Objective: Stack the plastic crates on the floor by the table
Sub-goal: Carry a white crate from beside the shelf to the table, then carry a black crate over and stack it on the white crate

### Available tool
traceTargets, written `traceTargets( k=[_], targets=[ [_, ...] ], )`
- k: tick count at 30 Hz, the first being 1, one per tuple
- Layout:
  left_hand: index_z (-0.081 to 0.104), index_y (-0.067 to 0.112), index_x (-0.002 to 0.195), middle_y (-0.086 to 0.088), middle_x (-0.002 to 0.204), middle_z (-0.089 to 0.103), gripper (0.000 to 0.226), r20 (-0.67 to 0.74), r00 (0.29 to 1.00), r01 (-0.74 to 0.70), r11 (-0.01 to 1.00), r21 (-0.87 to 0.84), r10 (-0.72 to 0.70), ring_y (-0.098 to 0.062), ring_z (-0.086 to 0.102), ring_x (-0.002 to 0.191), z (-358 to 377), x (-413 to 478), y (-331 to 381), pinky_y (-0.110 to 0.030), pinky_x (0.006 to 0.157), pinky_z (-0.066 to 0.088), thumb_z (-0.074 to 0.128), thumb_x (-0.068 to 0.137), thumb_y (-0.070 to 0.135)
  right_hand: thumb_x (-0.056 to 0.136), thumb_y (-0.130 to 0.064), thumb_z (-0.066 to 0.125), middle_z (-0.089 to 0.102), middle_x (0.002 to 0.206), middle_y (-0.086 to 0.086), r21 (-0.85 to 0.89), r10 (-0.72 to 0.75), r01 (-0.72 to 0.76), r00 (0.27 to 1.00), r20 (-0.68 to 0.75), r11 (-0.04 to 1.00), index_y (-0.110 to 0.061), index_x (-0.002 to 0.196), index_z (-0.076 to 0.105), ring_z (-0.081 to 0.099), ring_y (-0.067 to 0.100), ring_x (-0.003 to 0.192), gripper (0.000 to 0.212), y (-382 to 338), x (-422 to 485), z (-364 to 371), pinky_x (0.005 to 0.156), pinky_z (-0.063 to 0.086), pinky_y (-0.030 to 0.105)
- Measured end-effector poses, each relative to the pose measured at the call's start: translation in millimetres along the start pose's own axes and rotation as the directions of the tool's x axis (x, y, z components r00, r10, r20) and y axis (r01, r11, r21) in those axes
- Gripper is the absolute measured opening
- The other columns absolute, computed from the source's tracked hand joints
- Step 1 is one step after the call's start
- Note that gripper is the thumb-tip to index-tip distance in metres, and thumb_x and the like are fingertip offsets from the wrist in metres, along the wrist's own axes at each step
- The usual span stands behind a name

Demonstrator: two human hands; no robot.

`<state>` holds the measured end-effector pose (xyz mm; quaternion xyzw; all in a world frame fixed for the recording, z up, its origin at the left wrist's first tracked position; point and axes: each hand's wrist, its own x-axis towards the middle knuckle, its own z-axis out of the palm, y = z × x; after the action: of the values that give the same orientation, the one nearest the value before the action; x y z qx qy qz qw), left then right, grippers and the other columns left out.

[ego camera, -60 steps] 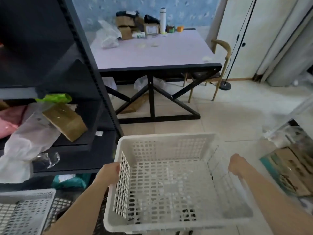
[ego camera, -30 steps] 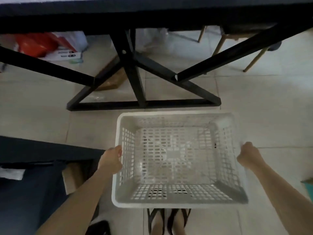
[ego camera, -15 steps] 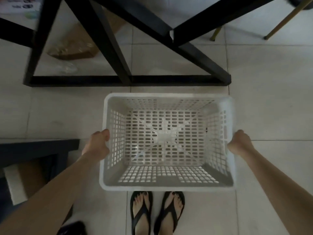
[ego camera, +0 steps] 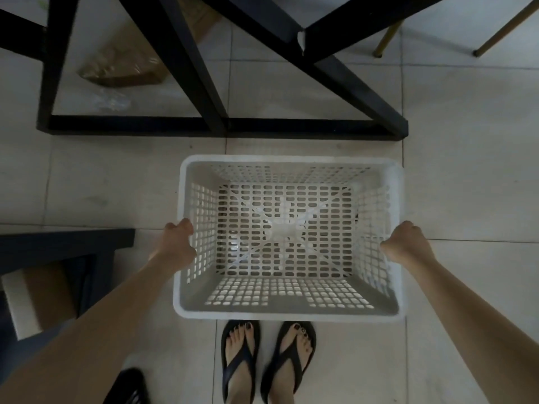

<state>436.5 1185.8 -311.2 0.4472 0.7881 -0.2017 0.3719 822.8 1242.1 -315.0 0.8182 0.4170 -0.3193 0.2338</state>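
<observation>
While two feet in black sandals [ego camera: 268,360] are seen below, one white crate [ego camera: 288,312] is held over the floor [ego camera: 466,185], gripped by the left hand [ego camera: 178,243] and right hand [ego camera: 407,243]. Just past it, the black table legs [ego camera: 221,128] are seen, with one brown bag [ego camera: 122,65] behind them.

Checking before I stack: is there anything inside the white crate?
The white crate looks empty: only its own perforated bottom shows. Both hands grip its side rims. What lies beneath it is mostly covered.
</observation>
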Motion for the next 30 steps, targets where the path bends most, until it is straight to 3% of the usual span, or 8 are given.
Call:
traceTargets(
  k=[4,7,11,20,24,27,30],
  targets=[
    [0.045,0.014,0.12,-0.014,0.123,0.05,0.035,0.022,0.998,0.048,0.993,0.112,-0.051,-0.031,0.051,0.112,-8.0,-18.1,9.5,-0.039,0.083,0.052,0.051,0.086,0.009,0.086,-0.008,0.052,0.043,0.134,0.017,-0.064,-0.095,0.095,0.995,-0.008,0.993,-0.005,0.137,0.034,0.052,0.036,0.117,0.054,-5.4,-22.4,-12.1,0.092,0.049,0.045],
    [0.045,0.013,0.121,-0.011,0.122,0.051,0.034,0.042,0.998,0.041,0.988,0.152,-0.048,-0.03,0.052,0.113,-23.4,-39.7,20.9,-0.042,0.088,0.052,0.05,0.087,0.015,0.086,-0.01,0.049,0.048,0.126,0.014,-0.088,-0.172,0.169,0.985,-0.028,0.982,-0.009,0.132,0.04,0.055,0.034,0.111,0.047,-15.0,-45.9,-25.3,0.089,0.051,0.044],
    [0.045,0.016,0.124,-0.009,0.121,0.052,0.036,0.038,0.999,-0.014,0.984,0.177,0.008,-0.027,0.051,0.113,-60.2,-79.8,31.6,-0.041,0.089,0.05,0.049,0.088,0.019,0.087,-0.012,0.048,0.05,0.119,0.01,-0.11,-0.246,0.24,0.968,-0.052,0.965,-0.014,0.126,0.049,0.056,0.029,0.104,0.038,-32.2,-97.2,-54.8,0.086,0.051,0.041],
    [0.048,0.019,0.135,-0.004,0.127,0.058,0.043,-0.091,0.966,-0.215,0.946,0.241,0.242,-0.023,0.057,0.115,-172.6,-224.3,36.6,-0.034,0.09,0.048,0.043,0.093,0.026,0.089,-0.017,0.042,0.055,0.125,0.005,-0.167,-0.379,0.354,0.913,-0.151,0.92,-0.02,0.129,0.045,0.055,0.026,0.114,0.041,-49.8,-272.6,-131.5,0.097,0.045,0.045],
    [0.058,0.021,0.124,-0.003,0.12,0.063,0.036,-0.193,0.927,-0.271,0.931,0.244,0.321,-0.023,0.061,0.108,-219.2,-307.1,36.3,-0.035,0.079,0.048,0.046,0.091,0.03,0.089,-0.018,0.042,0.061,0.117,0.004,-0.15,-0.445,0.42,0.867,-0.224,0.895,-0.019,0.118,0.054,0.059,0.023,0.108,0.031,-49.7,-355.4,-171.4,0.086,0.046,0.036],
    [0.054,0.017,0.128,-0.006,0.127,0.055,0.04,-0.218,0.915,-0.276,0.922,0.272,0.338,-0.027,0.053,0.118,-246.8,-361.5,25.2,-0.039,0.088,0.048,0.049,0.09,0.03,0.085,-0.017,0.043,0.062,0.112,0.006,-0.158,-0.506,0.481,0.828,-0.243,0.862,-0.018,0.109,0.053,0.061,0.027,0.101,0.026,-46.7,-406.8,-197.0,0.081,0.047,0.036],
    [0.051,0.015,0.127,-0.009,0.128,0.05,0.037,-0.286,0.889,-0.283,0.921,0.268,0.357,-0.03,0.047,0.121,-265.8,-408.8,7.9,-0.042,0.094,0.045,0.048,0.092,0.026,0.085,-0.017,0.044,0.062,0.102,0.006,-0.186,-0.563,0.532,0.793,-0.233,0.826,-0.018,0.099,0.054,0.061,0.03,0.097,0.018,-44.0,-445.7,-214.8,0.089,0.05,0.045]
  ],
)
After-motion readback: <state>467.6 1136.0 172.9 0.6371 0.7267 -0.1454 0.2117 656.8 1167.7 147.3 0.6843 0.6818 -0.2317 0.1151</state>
